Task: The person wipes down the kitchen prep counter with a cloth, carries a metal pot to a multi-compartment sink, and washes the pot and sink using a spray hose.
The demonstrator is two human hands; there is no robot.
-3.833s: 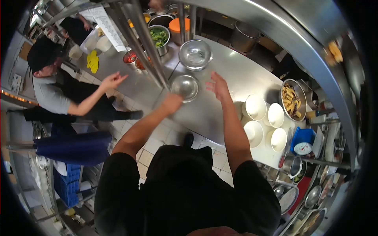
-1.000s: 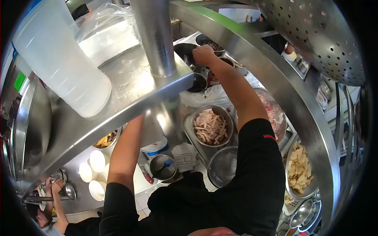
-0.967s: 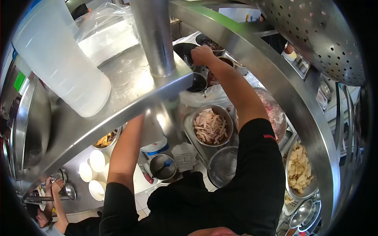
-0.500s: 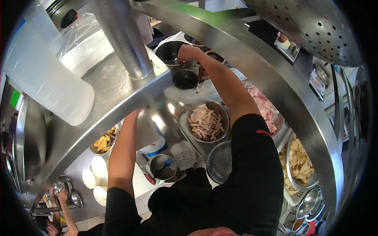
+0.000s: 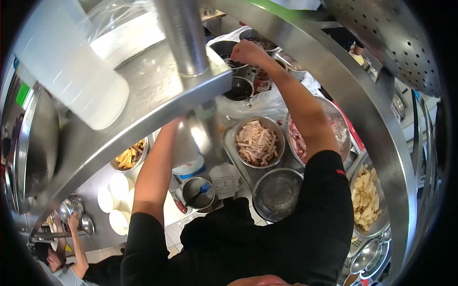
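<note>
My right hand (image 5: 245,52) is closed, its fingers bent down at the rim of a dark round pot (image 5: 224,48); what the fingers hold, if anything, is hidden. Close below that pot stands a smaller pot with dark contents (image 5: 239,89). A jar with reddish-brown contents (image 5: 262,82) is beside them. The forearm of my left hand (image 5: 160,159) reaches up beneath the steel shelf edge, which hides the hand and fingers. Next to that wrist is a blurred, shiny steel surface (image 5: 200,136); I cannot tell whether the hand touches it.
A steel shelf (image 5: 157,114) with a plastic jug (image 5: 78,71) crosses above my arms. Bowls of pale strips (image 5: 256,143) and pink meat (image 5: 298,138) stand near my right arm. A lidded bowl (image 5: 278,194) and a small pot with a blue brush (image 5: 199,193) are nearer me.
The view has shifted, so most things sit differently. My right hand has risen from inside the dark pot to its rim. The left hand stays hidden behind the shelf.
</note>
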